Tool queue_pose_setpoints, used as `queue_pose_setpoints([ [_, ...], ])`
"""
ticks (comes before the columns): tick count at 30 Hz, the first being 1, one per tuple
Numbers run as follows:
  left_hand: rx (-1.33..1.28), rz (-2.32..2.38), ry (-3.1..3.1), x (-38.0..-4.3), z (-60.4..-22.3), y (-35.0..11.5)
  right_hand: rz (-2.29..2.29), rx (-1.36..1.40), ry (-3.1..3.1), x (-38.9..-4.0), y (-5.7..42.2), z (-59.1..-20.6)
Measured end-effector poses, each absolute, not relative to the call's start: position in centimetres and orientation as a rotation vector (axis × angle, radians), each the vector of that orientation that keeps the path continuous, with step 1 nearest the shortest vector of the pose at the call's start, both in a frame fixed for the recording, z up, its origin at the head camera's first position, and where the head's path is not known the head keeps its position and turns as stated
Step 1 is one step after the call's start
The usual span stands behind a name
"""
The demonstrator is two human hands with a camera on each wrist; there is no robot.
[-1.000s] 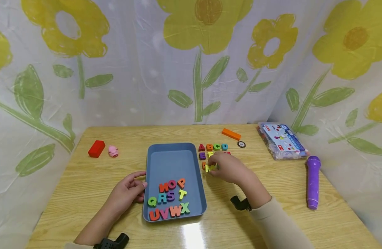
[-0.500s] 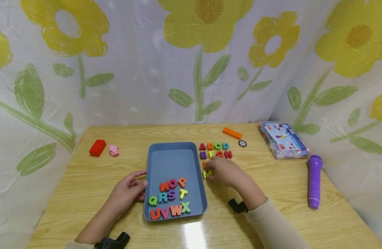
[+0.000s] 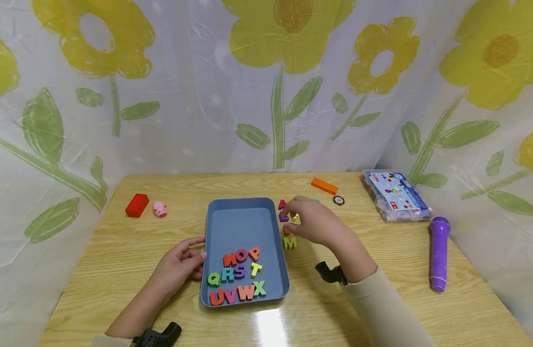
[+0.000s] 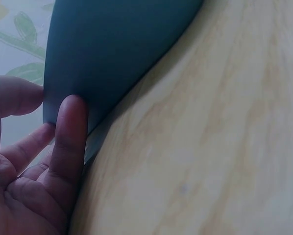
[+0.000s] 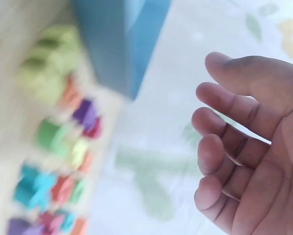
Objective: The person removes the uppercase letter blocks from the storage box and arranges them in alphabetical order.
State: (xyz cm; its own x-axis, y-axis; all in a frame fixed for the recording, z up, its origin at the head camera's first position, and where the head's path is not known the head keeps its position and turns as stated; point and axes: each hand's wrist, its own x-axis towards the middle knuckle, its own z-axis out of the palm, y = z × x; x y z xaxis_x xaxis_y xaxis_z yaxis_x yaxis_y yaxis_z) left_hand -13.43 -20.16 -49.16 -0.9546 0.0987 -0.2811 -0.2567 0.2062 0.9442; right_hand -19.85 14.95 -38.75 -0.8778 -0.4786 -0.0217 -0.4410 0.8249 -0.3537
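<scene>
A grey-blue tray [image 3: 245, 221] lies mid-table with several colored letters in its near half, including a red U [image 3: 216, 298] and a yellow T [image 3: 255, 269]. My left hand [image 3: 179, 264] touches its left side; in the left wrist view, fingertips [image 4: 71, 110] rest against the outer wall. To the tray's right are rows of small letters. My right hand [image 3: 316, 221] hovers over them, partly covering them. In the right wrist view its fingers are loosely bent and hold nothing. A yellow-green M [image 3: 290, 243] lies nearest me, below a purple E [image 3: 284, 217] and a red A [image 3: 282, 204].
Behind the letters are an orange block [image 3: 324, 186] and a round black-and-white chip [image 3: 338, 200]. A clear box of beads [image 3: 394, 196] and a purple microphone [image 3: 439, 253] lie at right. A red block [image 3: 137, 205] and a pink pig [image 3: 160, 208] sit at left.
My right hand has set the yellow-green M down below the other rows, let go of it and risen off it, away from me. My left hand stays at the tray.
</scene>
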Motion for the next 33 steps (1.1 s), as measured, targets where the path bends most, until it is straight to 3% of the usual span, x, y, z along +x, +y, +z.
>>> queue_pose_setpoints([
  [6,-0.129,1.817,2.191,-13.7,-49.1,-20.0,-0.448,-0.888,2.839,-20.0,10.0,-37.7],
  [15,-0.151,1.800,2.190,-13.5,-49.5,-20.0,-0.128,-1.088,2.635,-19.2,2.7,-41.0],
  [33,-0.139,1.832,2.193,-13.5,-49.5,-20.3,-0.026,-1.076,2.650,-19.1,1.8,-42.7],
])
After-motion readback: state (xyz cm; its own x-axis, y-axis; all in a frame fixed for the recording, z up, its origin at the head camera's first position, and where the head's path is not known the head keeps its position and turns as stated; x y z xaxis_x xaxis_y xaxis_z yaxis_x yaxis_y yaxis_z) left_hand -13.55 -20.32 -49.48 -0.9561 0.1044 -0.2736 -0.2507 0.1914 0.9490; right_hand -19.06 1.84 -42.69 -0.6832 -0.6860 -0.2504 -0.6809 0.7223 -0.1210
